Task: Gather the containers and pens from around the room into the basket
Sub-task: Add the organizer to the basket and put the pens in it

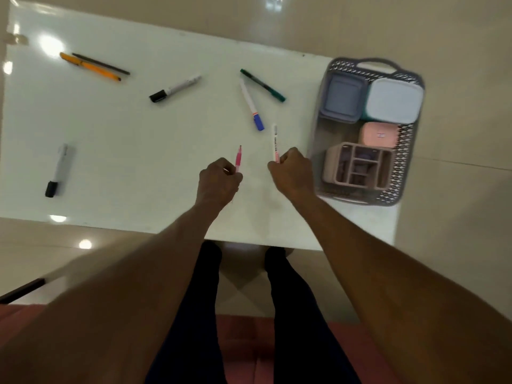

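My left hand [219, 181] is closed around a pink pen [238, 160] over the white table [138, 151]. My right hand [293, 170] grips a white pen [275, 139], just left of the grey basket [407, 151]. The basket holds a purple container [343, 97], a pale blue container [393, 99], a pink container [378, 135] and a beige organiser [360, 167]. Loose on the table lie a blue-capped pen [250, 103], a green pen [263, 85], two black-capped markers [174, 88] [58, 170], an orange pen [90, 66] and a dark pencil [101, 63].
The basket sits at the table's right end, partly over the near edge. Beige floor tiles [457, 245] surround the table. My legs in dark trousers [199, 314] stand at the near edge, above a reddish mat [243, 350]. A dark bar [22, 291] crosses the lower left.
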